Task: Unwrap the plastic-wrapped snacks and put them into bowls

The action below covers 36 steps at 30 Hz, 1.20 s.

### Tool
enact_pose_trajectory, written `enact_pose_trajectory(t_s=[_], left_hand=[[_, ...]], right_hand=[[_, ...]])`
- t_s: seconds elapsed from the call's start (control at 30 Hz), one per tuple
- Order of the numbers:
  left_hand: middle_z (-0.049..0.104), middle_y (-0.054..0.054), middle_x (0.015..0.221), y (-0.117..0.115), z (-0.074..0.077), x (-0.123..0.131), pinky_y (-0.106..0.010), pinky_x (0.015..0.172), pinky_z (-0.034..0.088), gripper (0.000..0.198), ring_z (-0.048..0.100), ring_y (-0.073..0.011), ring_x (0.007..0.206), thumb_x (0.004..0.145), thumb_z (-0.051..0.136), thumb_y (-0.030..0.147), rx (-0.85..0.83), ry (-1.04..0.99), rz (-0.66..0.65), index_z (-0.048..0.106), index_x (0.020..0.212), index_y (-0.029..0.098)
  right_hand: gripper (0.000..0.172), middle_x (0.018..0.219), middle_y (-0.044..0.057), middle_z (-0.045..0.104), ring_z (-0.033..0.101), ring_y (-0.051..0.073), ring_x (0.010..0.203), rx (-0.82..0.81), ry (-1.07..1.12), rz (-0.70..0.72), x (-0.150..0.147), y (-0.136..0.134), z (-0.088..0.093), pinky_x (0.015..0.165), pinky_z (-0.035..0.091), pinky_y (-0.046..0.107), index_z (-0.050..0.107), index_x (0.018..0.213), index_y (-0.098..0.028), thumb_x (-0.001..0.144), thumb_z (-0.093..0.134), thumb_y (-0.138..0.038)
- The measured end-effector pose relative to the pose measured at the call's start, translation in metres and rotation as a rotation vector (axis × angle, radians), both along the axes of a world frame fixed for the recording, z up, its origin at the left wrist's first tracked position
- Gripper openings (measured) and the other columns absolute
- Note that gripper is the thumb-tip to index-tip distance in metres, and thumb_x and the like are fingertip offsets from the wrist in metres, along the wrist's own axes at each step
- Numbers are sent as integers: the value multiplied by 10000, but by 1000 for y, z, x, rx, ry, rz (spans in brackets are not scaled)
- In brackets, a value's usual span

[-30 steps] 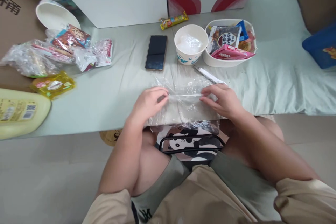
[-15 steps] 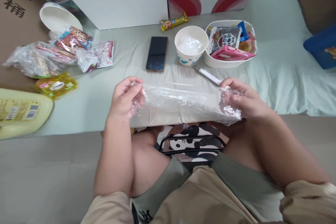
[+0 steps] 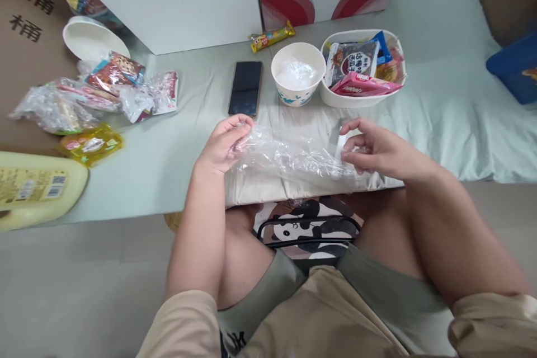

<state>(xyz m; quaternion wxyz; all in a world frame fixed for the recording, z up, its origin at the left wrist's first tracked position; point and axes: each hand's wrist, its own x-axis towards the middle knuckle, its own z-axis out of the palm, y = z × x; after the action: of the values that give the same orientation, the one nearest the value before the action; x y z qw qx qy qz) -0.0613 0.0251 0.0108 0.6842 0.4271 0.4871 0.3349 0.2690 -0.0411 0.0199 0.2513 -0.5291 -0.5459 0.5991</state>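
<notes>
My left hand (image 3: 229,142) pinches one end of a crumpled sheet of clear plastic film (image 3: 289,154). The film stretches rightward, low over the front edge of the cloth-covered surface. At its other end is my right hand (image 3: 371,148), thumb and fingers curled but apart, with no firm grip on the film. Partly hidden behind those fingers is a white strip-like tool (image 3: 340,142). Behind the film stands a paper cup (image 3: 297,75) with crumpled clear plastic inside. A black phone (image 3: 245,88) lies beyond my left hand.
Right of the cup, a white tub (image 3: 356,99) holds several snack packets. A yellow snack stick (image 3: 272,37) lies by the boxes (image 3: 201,0). On the left are wrapped snacks (image 3: 113,75), a tipped white bowl (image 3: 94,36) and a pale yellow bottle (image 3: 39,187). A blue container (image 3: 514,70) sits far right.
My right hand has loosened its grip on the film and its fingers have spread. The film, taut before, now sags and bunches. My left hand has shifted right, still holding its end.
</notes>
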Motion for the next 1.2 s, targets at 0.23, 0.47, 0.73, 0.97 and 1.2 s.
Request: enact_pose_trajectory(t_s=[0.23, 0.47, 0.73, 0.97, 1.2], left_hand=[[316, 107, 427, 5, -6, -16, -188, 325, 180, 209, 242, -49, 313, 735, 769, 303, 84, -51, 171, 591, 806, 222], [317, 109, 432, 1, -1, -7, -184, 359, 327, 160, 495, -124, 359, 824, 668, 301, -15, -2, 117, 532, 890, 247], [408, 97, 422, -19, 9, 22, -202, 289, 233, 329, 474, -140, 287, 800, 746, 455, -104, -68, -253, 518, 913, 247], [554, 39, 491, -23, 7, 23, -237, 396, 414, 571, 597, -167, 400, 854, 572, 736, -123, -184, -64, 613, 1061, 205], [792, -139, 997, -28, -13, 41, -361, 771, 614, 711, 773, -286, 948, 724, 680, 772, -107, -258, -62, 672, 1080, 157]], right_hand=[[572, 539, -56, 598, 538, 97, 423, -294, 178, 520, 24, -8, 12, 409, 396, 205, 558, 1398, -170, 952, 672, -510], [668, 412, -58, 390, 268, 52, 357, 103, 288, 184, 23, 0, -2, 357, 198, 223, 756, 837, -161, 930, 504, -774], [520, 1157, 61, 689, 675, 194, 1070, 252, 413, -39, -38, 8, -13, 900, 580, 329, 644, 1109, -246, 718, 889, -486], [220, 639, -33, 614, 549, 83, 559, 34, 318, 556, -72, 3, -8, 529, 436, 218, 632, 850, -162, 907, 691, -366], [377, 552, -53, 576, 514, 78, 465, 138, 279, -215, -75, 9, -23, 450, 394, 216, 570, 844, -194, 824, 783, -505]])
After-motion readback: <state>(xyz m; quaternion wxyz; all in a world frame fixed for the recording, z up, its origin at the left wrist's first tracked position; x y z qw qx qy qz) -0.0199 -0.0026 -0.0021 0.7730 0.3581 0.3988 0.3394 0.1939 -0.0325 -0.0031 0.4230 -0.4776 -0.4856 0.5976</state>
